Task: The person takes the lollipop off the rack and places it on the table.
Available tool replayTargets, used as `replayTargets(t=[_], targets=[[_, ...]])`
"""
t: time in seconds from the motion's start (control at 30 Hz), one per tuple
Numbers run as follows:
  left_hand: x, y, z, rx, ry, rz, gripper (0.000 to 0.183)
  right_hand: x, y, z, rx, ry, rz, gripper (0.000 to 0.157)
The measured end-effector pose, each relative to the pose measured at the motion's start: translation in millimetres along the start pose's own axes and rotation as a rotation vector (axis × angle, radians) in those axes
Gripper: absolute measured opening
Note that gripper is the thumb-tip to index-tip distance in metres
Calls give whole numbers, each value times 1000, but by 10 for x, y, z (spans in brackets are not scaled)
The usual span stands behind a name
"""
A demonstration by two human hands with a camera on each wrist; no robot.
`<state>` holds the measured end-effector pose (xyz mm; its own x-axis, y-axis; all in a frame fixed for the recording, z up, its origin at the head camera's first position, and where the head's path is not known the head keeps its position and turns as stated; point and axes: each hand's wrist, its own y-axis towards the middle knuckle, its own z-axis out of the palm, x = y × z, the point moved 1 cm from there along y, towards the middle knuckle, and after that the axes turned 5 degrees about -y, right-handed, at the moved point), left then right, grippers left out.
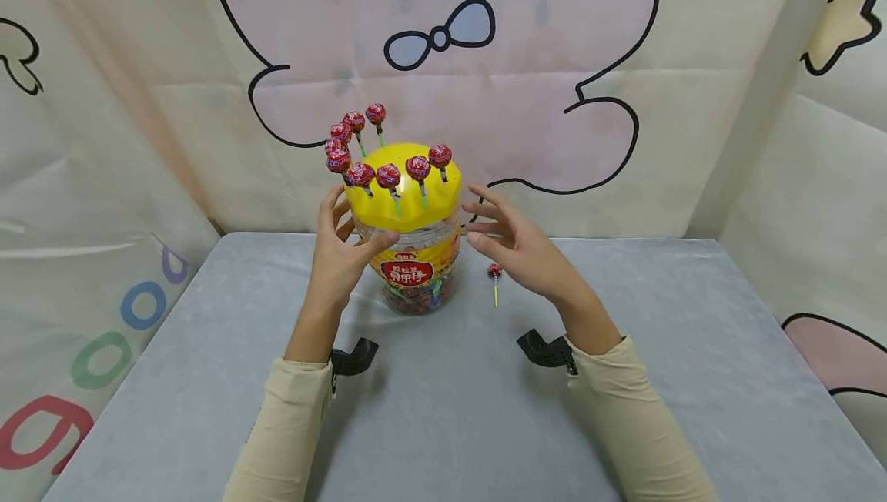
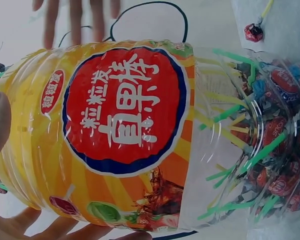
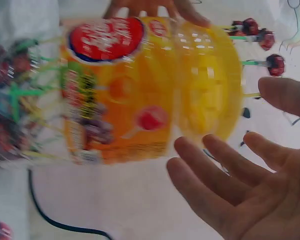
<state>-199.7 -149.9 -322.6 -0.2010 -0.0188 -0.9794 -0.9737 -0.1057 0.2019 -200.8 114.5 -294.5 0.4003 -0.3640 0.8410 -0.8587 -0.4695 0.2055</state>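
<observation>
A clear plastic candy jar (image 1: 409, 271) with a yellow lid (image 1: 405, 194) and a red and orange label stands at the far part of the table. Several red-wrapped lollipops (image 1: 389, 176) stick up from the lid by their sticks, in a curve along its left and front edge. More lollipops (image 2: 285, 177) with green and yellow sticks lie inside the jar. My left hand (image 1: 339, 248) holds the jar's left side just under the lid, thumb in front and fingers round the side. My right hand (image 1: 520, 248) hovers at the jar's right with fingers spread, holding nothing.
One loose lollipop (image 1: 495, 275) with a yellow stick lies on the grey table (image 1: 443, 425), right of the jar and below my right hand. A printed cloth (image 1: 527, 125) hangs behind the table's back edge.
</observation>
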Motion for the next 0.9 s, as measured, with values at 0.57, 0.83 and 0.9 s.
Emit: replayTargets(t=[0.57,0.83,0.9], targets=[[49,-66,-17,-34,46,-9,93,459,373,-68,-239,-264,-284,51],[22,-16,-18,-36,54,26,93,515,488,-93,-299,-252,-309,41],[21,-9,-18,-36,57,24,93,530,498,-117,-315,-209,-318,40]])
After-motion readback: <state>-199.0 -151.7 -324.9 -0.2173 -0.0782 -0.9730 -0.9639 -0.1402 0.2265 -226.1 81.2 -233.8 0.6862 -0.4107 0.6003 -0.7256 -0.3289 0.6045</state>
